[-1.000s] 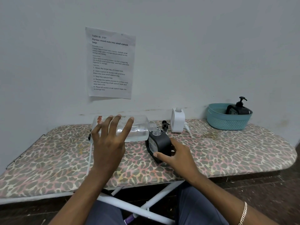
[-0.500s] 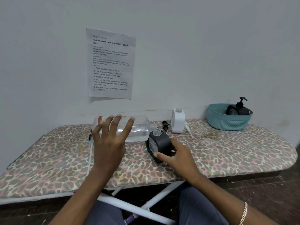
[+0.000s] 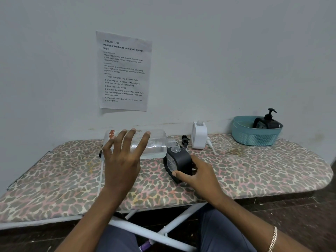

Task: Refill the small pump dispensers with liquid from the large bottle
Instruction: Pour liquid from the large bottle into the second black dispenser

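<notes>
One leopard-print ironing board [image 3: 254, 170] carries everything, set against a pale wall where a printed sheet [image 3: 124, 71] reads "TASK ID: 3797" and "Portion mixed nuts into small ziplock bags", with numbered steps about a spoon and a storage box, which does not match the refilling in hand. At the far right a teal basket [image 3: 254, 137] holds a capped dispenser [image 3: 267, 122] with its pump on. The large bottle [image 3: 158, 142], clear plastic and part full of clear liquid, is held level above the board, its open mouth just at the neck of the black dispenser [image 3: 180, 160]. The left hand [image 3: 123, 160] grips the bottle around its barrel, fingers spread across the near side and the thumb hidden. Smooth, thin walls like these probably give under a squeeze and slip when wet, so a hold at mid-barrel looks right. A reddish mark near its base is too blurred to read. The right hand [image 3: 198, 175] holds the black dispenser tilted toward the bottle, thumb on its front and fingers behind; its pale label cannot be read. Behind it stands a white dispenser [image 3: 199, 135], also uncapped, with a black pump head [image 3: 185, 140] and a white pump head [image 3: 210, 142] lying loose beside it.
</notes>
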